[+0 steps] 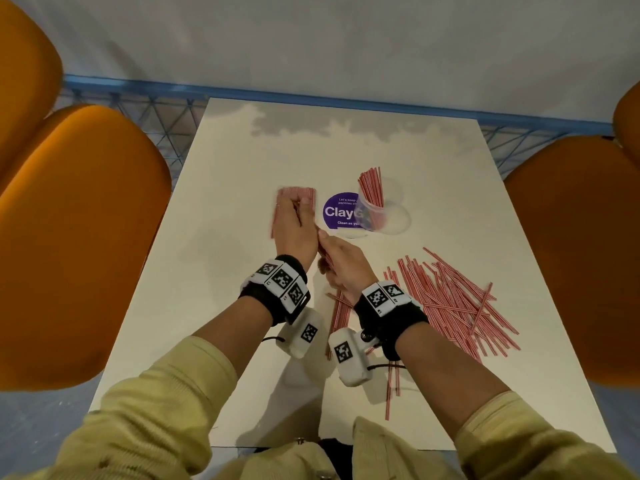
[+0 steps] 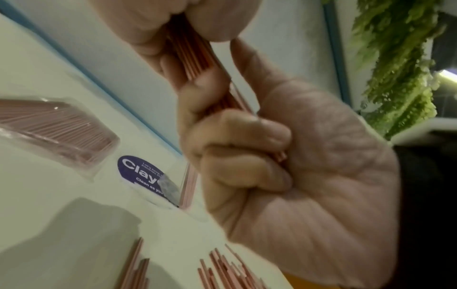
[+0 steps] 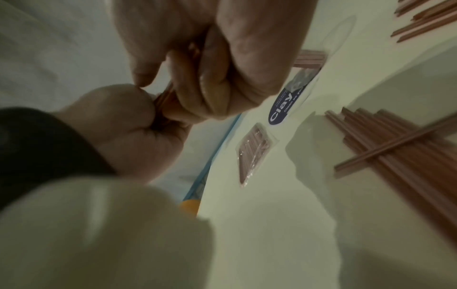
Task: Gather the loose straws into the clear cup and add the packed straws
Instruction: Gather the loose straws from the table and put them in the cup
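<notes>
A small bundle of red-and-white striped straws (image 2: 197, 58) is held up above the tabletop (image 1: 225, 306) in both hands at once. The left hand (image 1: 294, 230) is curled round the upper part of the bundle, and the right hand (image 1: 341, 263) is closed round the lower end, so each grip is shut on the same straws. The bundle's long axis is judged to run roughly away from the person, slanted. The clear cup (image 1: 381, 211), already part-filled with upright straws, stands ahead and to the right of the bundle, nearer the right hand. The packed straws (image 1: 296, 194), in a clear wrapper, lie flat beyond the left hand. The loose straws (image 1: 457, 306) are scattered on the tabletop to the right, near the right wrist
</notes>
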Tool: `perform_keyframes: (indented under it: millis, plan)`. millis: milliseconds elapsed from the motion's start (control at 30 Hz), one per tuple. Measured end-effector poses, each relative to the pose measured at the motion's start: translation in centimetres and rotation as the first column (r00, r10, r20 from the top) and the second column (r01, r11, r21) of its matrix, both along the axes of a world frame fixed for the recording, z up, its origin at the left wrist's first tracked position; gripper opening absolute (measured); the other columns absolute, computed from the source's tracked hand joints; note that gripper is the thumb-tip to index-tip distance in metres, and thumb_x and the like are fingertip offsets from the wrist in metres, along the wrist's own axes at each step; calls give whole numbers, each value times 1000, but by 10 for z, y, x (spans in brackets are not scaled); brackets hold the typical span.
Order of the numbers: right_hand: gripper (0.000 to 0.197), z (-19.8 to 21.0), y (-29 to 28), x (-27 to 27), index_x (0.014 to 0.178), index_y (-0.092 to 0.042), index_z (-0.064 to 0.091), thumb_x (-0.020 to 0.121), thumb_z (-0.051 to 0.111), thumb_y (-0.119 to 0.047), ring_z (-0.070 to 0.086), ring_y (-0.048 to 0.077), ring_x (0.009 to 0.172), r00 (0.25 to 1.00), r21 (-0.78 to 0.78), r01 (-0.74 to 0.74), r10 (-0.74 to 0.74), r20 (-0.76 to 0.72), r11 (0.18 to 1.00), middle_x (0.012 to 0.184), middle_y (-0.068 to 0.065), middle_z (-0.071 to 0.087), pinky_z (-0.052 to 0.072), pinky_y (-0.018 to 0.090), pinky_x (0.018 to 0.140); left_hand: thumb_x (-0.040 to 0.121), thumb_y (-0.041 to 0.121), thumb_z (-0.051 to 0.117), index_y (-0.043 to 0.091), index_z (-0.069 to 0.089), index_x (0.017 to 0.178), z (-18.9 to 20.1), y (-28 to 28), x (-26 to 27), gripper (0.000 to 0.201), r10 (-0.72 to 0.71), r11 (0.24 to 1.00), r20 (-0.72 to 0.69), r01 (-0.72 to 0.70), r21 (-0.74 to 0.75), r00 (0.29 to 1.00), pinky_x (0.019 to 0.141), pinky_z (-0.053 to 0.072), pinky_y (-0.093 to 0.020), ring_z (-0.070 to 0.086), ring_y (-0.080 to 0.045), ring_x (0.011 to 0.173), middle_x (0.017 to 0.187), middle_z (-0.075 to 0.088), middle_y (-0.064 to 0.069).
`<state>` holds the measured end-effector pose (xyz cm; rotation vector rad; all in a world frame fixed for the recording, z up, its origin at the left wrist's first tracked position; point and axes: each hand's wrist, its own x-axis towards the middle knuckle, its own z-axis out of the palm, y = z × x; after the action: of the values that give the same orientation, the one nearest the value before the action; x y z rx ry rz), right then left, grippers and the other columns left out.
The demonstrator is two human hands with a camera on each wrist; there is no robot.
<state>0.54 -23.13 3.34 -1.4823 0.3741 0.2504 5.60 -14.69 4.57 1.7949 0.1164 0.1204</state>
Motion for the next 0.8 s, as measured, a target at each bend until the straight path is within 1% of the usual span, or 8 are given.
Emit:
perform_keyframes:
  millis: [67,167,267,300,367,500,633,800]
  plan:
    - [33,-2,-10,3,72,-21,64,91,50,-44,26,6,37,1000,-63,-4,5,18,998,54,1,40,20,17,35,97,26,41,18,45,92,-1,-3,3,10,-63,997,-18,63,34,998,58,44,-22,50,-7,61,72,53,7]
    - [49,-7,-22,10,95,-1,66,91,48,-46,25,6,38,998,-145,25,-16,61,989,50,-3,35,21,18,38,94,22,50,19,47,92,1,-9,9,4,-130,990,-15,130,53,991,48,47,-11,56,1,57,71,53,14]
    - [49,-7,-33,22,83,-2,65,93,44,-46,31,2,35,993,-230,70,-47,105,971,41,-12,39,25,18,42,94,17,51,13,46,94,8,-20,20,6,-168,980,19,165,109,986,51,43,0,50,26,60,72,47,15]
    - [49,-8,-37,28,80,-4,63,94,42,-46,33,1,36,992,-259,75,-45,121,963,40,-11,41,27,18,44,94,17,50,12,46,95,11,-25,27,7,-183,975,17,179,133,983,51,40,1,50,24,61,71,46,13]
    - [54,-7,-47,39,83,-1,60,95,36,-47,42,7,44,989,-314,82,-38,142,946,49,-6,47,33,22,50,95,21,49,13,46,95,15,-34,42,9,-213,965,1,211,156,977,45,39,-2,55,0,58,68,48,9]
    - [44,-3,-81,60,94,-15,64,95,33,-46,61,21,82,974,-484,198,-118,192,852,91,7,69,48,33,76,95,26,48,14,49,97,18,-55,82,12,-151,975,16,146,167,988,45,38,-6,48,-4,55,66,51,9]
    - [30,-4,-114,76,117,-11,56,93,48,-27,51,21,107,935,-654,351,-212,285,670,119,10,54,43,32,90,96,21,45,14,46,97,24,-73,116,7,-76,989,134,58,134,988,48,36,-14,44,-5,53,62,46,9]
    - [54,-20,-128,86,141,-12,35,92,52,-25,40,29,129,990,-766,141,-90,108,627,139,13,42,32,35,108,97,19,41,4,46,105,7,-93,131,18,-136,969,157,98,228,978,55,36,-29,42,-8,51,60,44,9]
